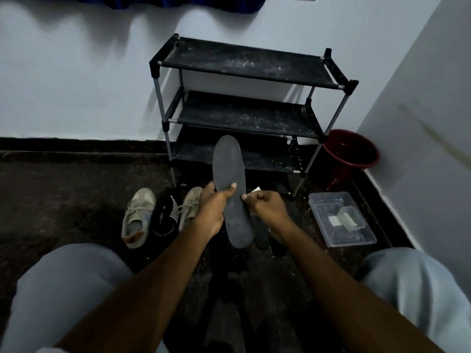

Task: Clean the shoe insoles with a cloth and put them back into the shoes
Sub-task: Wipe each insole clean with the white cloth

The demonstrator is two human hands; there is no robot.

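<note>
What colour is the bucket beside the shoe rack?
Dark red. The bucket shows best in the head view, on the floor right of the shoe rack.

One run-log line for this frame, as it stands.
stage: insole held up, out of shoe | left hand: grips insole middle | right hand: pinches its right edge | shoes: on floor, left
</note>
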